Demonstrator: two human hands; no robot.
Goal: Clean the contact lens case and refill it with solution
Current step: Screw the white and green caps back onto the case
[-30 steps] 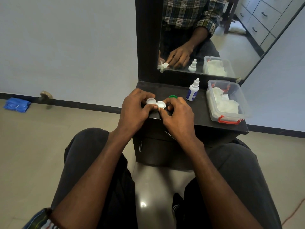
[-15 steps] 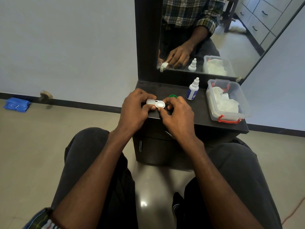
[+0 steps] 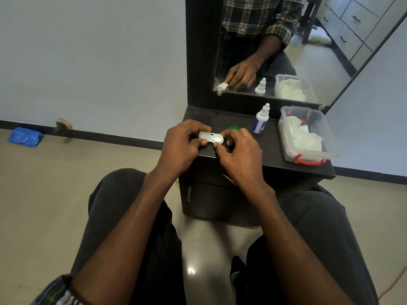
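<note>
**Lens case held in both hands above worktop edge**

The contact lens case [image 3: 211,138] is white, with two round wells joined by a short bridge. The left well carries a white cap; the right well shows a pale round top, and whether that is a cap or an open well cannot be told. The case sits level, just over the near left edge of the dark worktop [image 3: 273,150]. The left hand [image 3: 181,148] pinches the left end, fingers curled over it and thumb beneath. The right hand [image 3: 239,154] has curled fingers around the right end, thumb tip touching its near rim. A green cap [image 3: 234,128] lies just behind the right hand. A solution bottle [image 3: 261,121] stands upright nearby, beside a clear plastic tub [image 3: 308,155].
</note>
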